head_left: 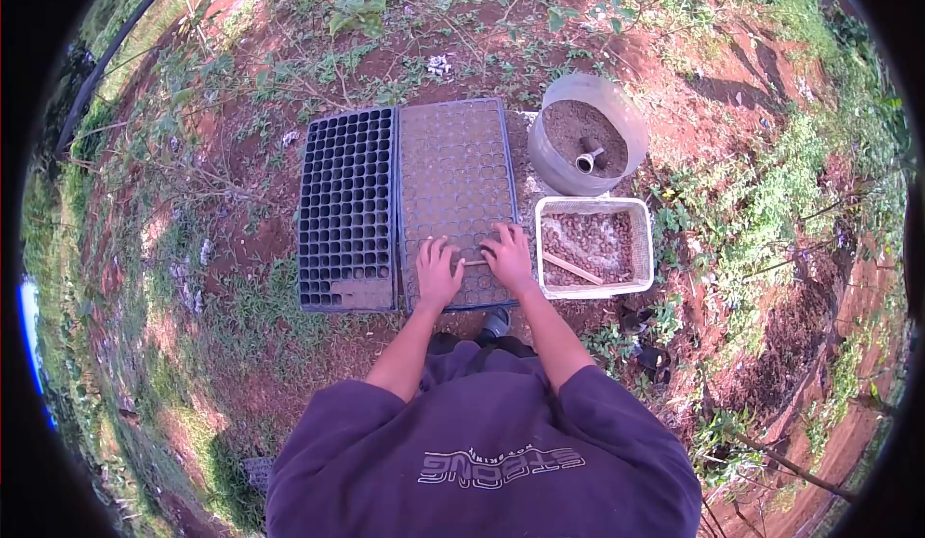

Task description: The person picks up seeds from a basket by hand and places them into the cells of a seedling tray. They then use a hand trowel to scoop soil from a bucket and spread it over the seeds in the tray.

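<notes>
A black seedling tray filled with brown soil (453, 167) lies in front of me, its round cell rims showing through the soil. A thin wooden stick (476, 262) runs crosswise over its near part, between my two hands. My left hand (438, 273) grips the stick's left end, fingers reaching forward over the soil. At the other end my right hand (509, 259) holds the stick in the same way. Both palms hide much of the stick. Touching the filled tray on the left is a second black seedling tray (347, 191), mostly bare cells with soil in its nearest rows.
To the right, a clear round tub (631, 138) holds dark soil and a small cylindrical object (588, 160). Nearer stands a white rectangular basket (647, 249) with reddish-brown grains, whitish powder and a flat wooden strip (573, 268). Weeds and red earth surround everything.
</notes>
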